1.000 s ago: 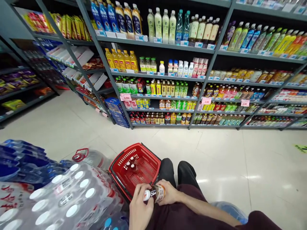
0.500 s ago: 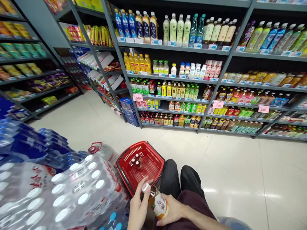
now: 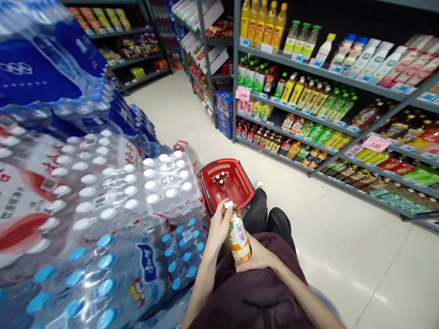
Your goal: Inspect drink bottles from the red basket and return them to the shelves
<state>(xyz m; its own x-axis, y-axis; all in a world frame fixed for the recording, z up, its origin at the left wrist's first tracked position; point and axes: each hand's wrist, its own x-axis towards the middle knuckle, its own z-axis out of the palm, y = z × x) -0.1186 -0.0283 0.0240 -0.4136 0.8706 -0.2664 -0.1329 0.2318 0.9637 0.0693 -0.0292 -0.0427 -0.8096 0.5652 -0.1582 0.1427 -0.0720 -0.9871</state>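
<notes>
with our left hand (image 3: 219,225) we pinch the neck of the white-capped amber plastic bottle (image 3: 239,236); our right hand (image 3: 255,255) wraps its base. from it, at twelve o'clock, the red plastic basket (image 3: 222,163) has its rim near; at three, pale tiled floor (image 3: 343,246) spreads wide.

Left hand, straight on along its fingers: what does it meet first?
Probably the red basket: in the picture the left hand, around the top of the bottle, overlaps the basket's near side. The gap in depth is unclear from one view.
</notes>
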